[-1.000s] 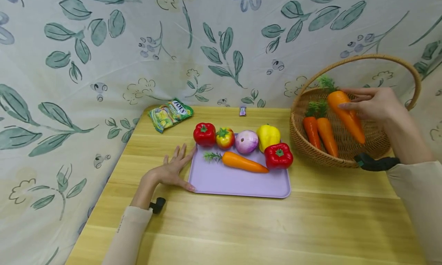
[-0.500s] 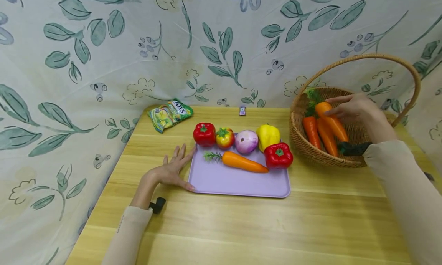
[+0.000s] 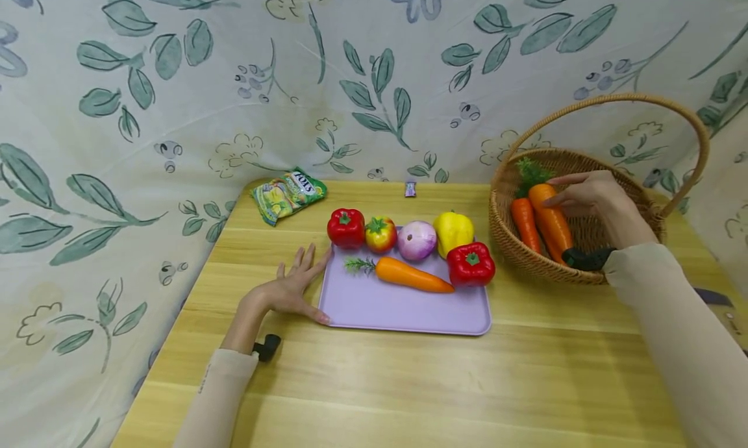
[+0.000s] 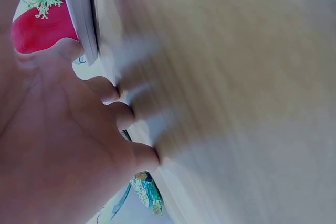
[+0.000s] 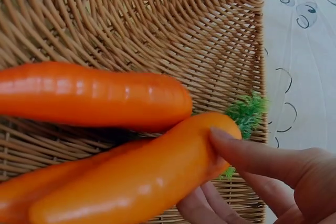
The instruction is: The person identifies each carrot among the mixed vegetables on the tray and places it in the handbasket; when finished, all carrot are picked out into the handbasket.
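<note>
**Carrot held inside the wicker basket, other hand flat by the tray**

Right hand [image 3: 590, 198] inside the wicker basket [image 3: 643, 204] at the right end of the tabletop [image 3: 409, 383], grip pinched on the thick leafy end of a carrot [image 3: 550, 219]: thumb on top, fingers [image 5: 210, 208] curled beneath, as seen from the right wrist. Carrot lying lengthwise against the basket's inner wall, touching a second carrot [image 3: 524, 222] just beside it on the left; green tops of both pointing toward the far rim. Hoop handle [image 3: 613, 100] arching over hand and carrots.

Left hand [image 3: 289, 289] flat on the wood, palm down, grip spread with fingers straight, holding nothing. Fingertips [image 4: 113, 90] pressed on the tabletop, thumb side touching the left edge of the lilac tray [image 3: 403, 311].

On the tray, along the far side from left to right: a red pepper [image 3: 346, 227], a red-and-yellow tomato [image 3: 380, 232], a purple onion [image 3: 417, 239], a yellow pepper [image 3: 453, 231]. In front of them, another carrot [image 3: 411, 274] lying crosswise with leaves to the left, tip touching a second red pepper [image 3: 471, 263] at the tray's right edge.

Snack packet [image 3: 288, 193] at the far left corner of the tabletop, a small wrapped sweet [image 3: 410, 188] near the far edge, both well apart from the tray. Leaf-patterned cloth [image 3: 175, 97] hanging behind and to the sides.
</note>
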A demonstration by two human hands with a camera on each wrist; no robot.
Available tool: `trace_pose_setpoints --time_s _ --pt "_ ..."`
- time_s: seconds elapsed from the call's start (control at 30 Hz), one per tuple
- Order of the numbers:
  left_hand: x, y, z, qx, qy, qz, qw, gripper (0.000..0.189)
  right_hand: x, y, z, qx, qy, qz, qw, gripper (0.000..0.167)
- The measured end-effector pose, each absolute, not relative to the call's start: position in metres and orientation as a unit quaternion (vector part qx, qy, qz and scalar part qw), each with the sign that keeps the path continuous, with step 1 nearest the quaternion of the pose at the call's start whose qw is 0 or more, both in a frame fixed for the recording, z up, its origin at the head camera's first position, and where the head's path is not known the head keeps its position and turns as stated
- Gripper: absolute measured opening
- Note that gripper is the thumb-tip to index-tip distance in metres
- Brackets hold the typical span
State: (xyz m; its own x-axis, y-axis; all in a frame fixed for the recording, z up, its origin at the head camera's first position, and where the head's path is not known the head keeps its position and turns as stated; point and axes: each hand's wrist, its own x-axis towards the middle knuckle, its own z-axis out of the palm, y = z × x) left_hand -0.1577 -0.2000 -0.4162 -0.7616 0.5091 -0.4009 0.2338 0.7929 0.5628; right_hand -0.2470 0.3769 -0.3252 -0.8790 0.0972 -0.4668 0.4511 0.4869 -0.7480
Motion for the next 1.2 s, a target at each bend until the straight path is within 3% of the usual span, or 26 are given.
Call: trace_pose_setpoints --time_s 0.07,0.13,0.23,0.3,0.47,0.53,0.63,0.97,1.1,1.2 --pt "-0.157 -0.200 -0.416 0.205 0.904 0.250 0.278 0.135 -0.247 0.377 -0.327 0.158 0.846 -0.474 0.187 0.051" --pt "-0.157 -0.200 -0.415 0.205 0.904 0.250 0.279 0.135 -0.246 0.377 -0.330 0.156 0.844 -0.478 0.185 0.056" --pt "-0.157 -0.200 -0.416 0.203 0.906 0.246 0.279 0.135 -0.246 0.377 -0.332 0.155 0.837 -0.498 0.164 0.028" --pt "-0.158 -0.200 -0.416 0.202 0.907 0.244 0.279 0.134 -0.246 0.378 -0.333 0.155 0.835 -0.504 0.156 0.017" --pt "-0.159 -0.201 -0.416 0.201 0.908 0.240 0.278 0.134 -0.245 0.378 -0.335 0.149 0.842 -0.491 0.167 0.046" --pt "-0.159 -0.201 -0.417 0.202 0.908 0.239 0.278 0.134 -0.245 0.377 -0.335 0.150 0.841 -0.492 0.166 0.043" --pt "-0.159 -0.202 -0.417 0.202 0.908 0.239 0.277 0.134 -0.246 0.376 -0.336 0.156 0.838 -0.500 0.155 0.025" --pt "-0.159 -0.202 -0.417 0.200 0.907 0.242 0.280 0.134 -0.246 0.374 -0.335 0.172 0.826 -0.516 0.150 0.038" --pt "-0.159 -0.202 -0.417 0.199 0.907 0.242 0.280 0.134 -0.245 0.374 -0.336 0.168 0.829 -0.512 0.149 0.025" --pt "-0.159 -0.202 -0.417 0.199 0.908 0.241 0.280 0.134 -0.244 0.375 -0.337 0.165 0.832 -0.509 0.148 0.027"
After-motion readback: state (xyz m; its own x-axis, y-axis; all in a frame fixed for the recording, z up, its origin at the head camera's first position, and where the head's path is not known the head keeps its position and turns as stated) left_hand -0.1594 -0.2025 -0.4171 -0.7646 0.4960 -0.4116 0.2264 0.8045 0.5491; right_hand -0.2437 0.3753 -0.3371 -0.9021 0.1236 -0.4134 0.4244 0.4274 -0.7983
